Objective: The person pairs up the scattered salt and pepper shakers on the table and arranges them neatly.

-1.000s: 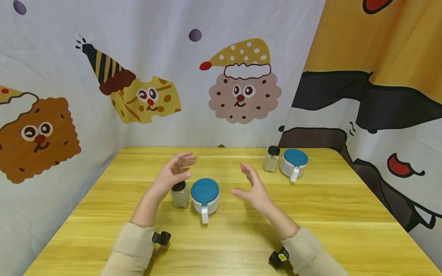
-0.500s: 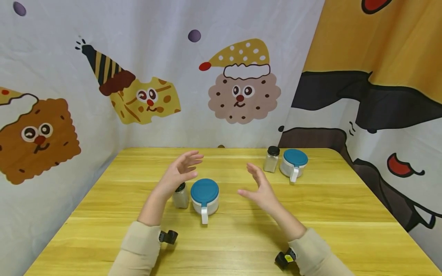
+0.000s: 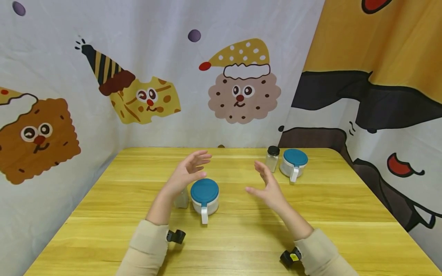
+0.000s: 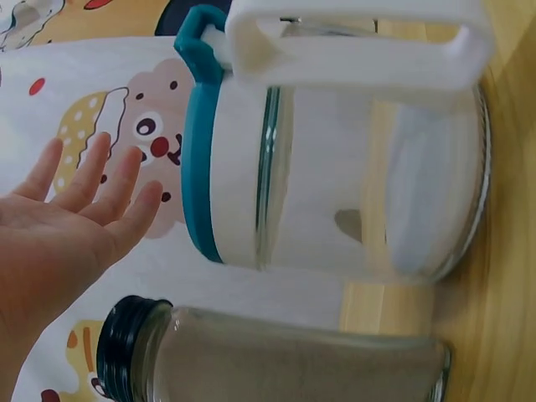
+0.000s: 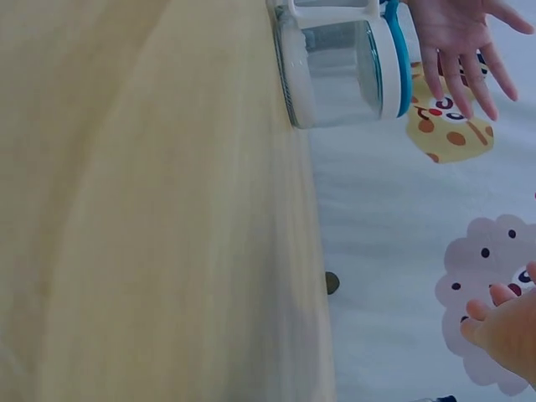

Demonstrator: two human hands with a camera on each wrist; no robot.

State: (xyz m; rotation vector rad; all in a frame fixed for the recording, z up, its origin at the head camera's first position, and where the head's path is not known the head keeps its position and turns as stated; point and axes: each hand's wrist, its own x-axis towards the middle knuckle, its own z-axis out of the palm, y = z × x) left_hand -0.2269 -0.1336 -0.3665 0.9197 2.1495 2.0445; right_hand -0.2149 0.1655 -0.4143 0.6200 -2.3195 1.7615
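Note:
My left hand [image 3: 184, 174] hovers, fingers loosely bent and holding nothing, over a black-capped glass jar [image 4: 285, 356] of pale powder. In the head view the hand hides that jar's cap. Just right of the jar stands a clear glass pot with a blue lid [image 3: 205, 191] and a white handle [image 4: 360, 63], which points toward me. My right hand [image 3: 269, 191] is held above the table to the right of this pot, thumb apart from the fingers, with nothing in its grasp.
At the back right of the wooden table [image 3: 235, 245] stand a second black-capped jar [image 3: 272, 159] and a second blue-lidded pot [image 3: 294, 163]. A printed cloth curtain [image 3: 193, 107] rises behind the table's far edge.
Both hands have drifted to the right, the left one now covering the near jar's cap in the head view. The jars and pots have stayed in place.

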